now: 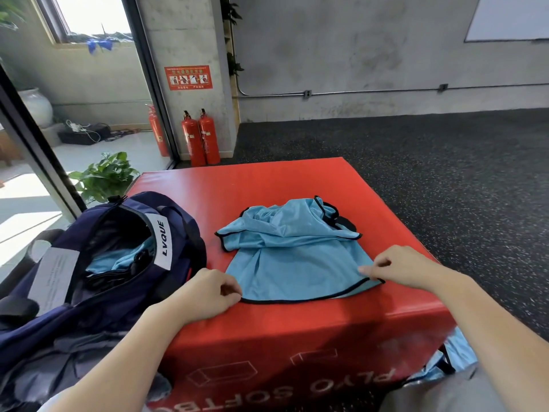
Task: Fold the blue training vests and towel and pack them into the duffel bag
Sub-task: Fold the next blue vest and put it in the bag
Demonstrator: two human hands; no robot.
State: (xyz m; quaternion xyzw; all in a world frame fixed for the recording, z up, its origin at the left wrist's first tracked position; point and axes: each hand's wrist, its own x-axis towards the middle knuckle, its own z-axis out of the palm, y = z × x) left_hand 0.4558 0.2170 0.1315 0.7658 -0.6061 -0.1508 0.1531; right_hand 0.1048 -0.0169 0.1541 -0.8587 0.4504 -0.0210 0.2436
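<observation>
A light blue training vest [294, 251] with black trim lies rumpled on the red plyo box [267, 331]. My left hand [212, 292] pinches its near left hem corner. My right hand [395, 267] pinches the near right hem corner. The navy duffel bag [89, 281] sits open at the box's left edge, with blue fabric [118, 258] showing inside. Another blue piece [451, 361] hangs low by the box's right side, partly hidden.
Two red fire extinguishers [200, 138] stand against the pillar beyond the box. A potted plant [104, 176] grows behind the bag near the glass door. Dark speckled rubber floor [445, 173] spreads to the right.
</observation>
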